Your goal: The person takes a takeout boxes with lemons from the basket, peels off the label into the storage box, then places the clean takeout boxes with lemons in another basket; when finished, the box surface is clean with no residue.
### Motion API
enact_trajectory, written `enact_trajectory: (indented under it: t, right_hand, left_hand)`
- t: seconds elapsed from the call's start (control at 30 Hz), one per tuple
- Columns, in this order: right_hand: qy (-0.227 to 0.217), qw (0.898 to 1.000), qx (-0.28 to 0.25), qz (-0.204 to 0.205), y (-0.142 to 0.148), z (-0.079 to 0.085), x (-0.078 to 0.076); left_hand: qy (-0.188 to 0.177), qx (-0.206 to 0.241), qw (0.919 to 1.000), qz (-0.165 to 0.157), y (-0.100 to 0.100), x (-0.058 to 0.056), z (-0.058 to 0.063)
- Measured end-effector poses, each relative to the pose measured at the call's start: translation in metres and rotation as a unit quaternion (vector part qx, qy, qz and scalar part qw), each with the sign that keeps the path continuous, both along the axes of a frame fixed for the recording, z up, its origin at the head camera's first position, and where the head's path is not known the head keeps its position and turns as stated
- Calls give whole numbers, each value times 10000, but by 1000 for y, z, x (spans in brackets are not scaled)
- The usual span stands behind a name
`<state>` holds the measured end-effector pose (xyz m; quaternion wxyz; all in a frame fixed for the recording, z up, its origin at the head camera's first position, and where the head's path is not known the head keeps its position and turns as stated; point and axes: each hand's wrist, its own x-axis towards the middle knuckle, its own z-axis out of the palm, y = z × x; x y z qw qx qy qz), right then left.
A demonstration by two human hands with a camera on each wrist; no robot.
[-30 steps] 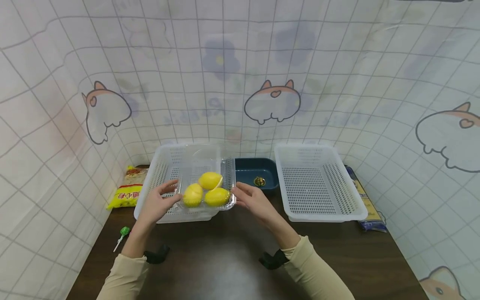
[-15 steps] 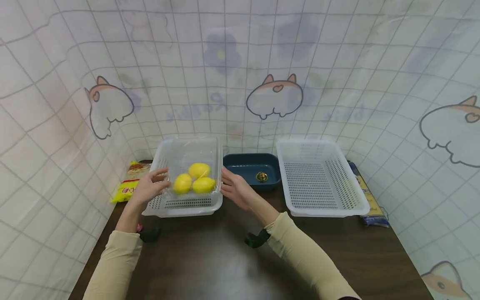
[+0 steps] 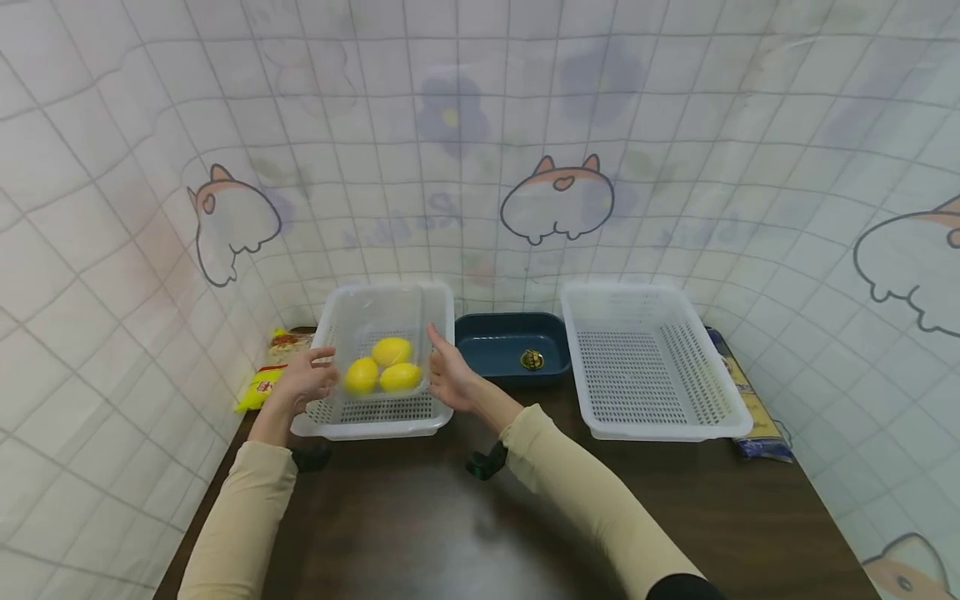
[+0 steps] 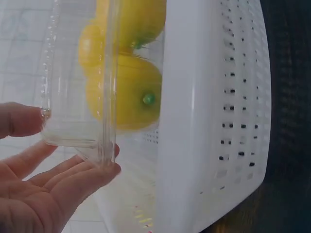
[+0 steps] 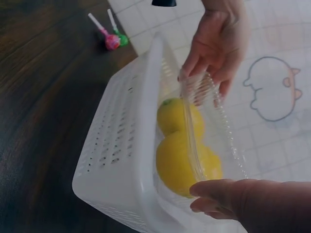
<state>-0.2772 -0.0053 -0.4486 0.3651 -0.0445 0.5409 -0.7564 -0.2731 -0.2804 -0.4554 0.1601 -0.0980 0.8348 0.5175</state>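
A clear plastic box (image 3: 384, 318) with three yellow lemons (image 3: 401, 377) in it sits low inside the left white basket (image 3: 375, 431); whether it touches the basket floor cannot be told. My left hand (image 3: 303, 379) holds the box at its near left corner, thumb on one edge and fingers against the rim, as the left wrist view shows (image 4: 58, 189). At the right side of the box is my right hand (image 3: 457, 379), its thumb raised and its fingertips at the edge. The right wrist view shows these fingers (image 5: 214, 189) by the box rim.
A dark blue dish (image 3: 487, 342) with a small gold-and-black object (image 3: 532, 359) stands between the baskets. The right white basket (image 3: 660, 432) is beyond it. Snack packets (image 3: 262, 383) lie left, another packet (image 3: 757, 417) right. Two lollipops (image 5: 114, 40) lie on the dark table (image 3: 450, 517).
Both hands have moved the box with lemons left and down into the left basket. My right hand's thumb has lifted up away from the box edge.
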Motion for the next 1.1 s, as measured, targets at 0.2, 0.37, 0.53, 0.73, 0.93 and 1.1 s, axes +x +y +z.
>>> enact_trajectory:
  t: [0.2, 0.37, 0.53, 0.73, 0.93, 1.1]
  right_hand:
    - [-265, 9993, 202, -178, -8, -9, -6]
    - [-486, 9976, 305, -400, -16, -21, -12]
    - [-619, 9954, 385, -620, -22, -33, -13]
    - [-624, 9942, 414, -772, -26, -40, -10]
    - [-666, 9934, 429, -835, -29, -43, -10]
    - [-631, 9921, 545, -941, -30, -41, -10]
  left_hand:
    - [-187, -299, 9993, -153, -1, -11, -7]
    - [-447, -533, 9973, -250, -3, -19, -15]
    - [-669, -558, 9961, -148, 0, -23, -25]
    - [-790, -483, 9957, -73, 1, -22, -33]
    - [-866, -720, 9936, -57, -2, -20, -39]
    - [-780, -690, 9945, -87, -2, -23, -41]
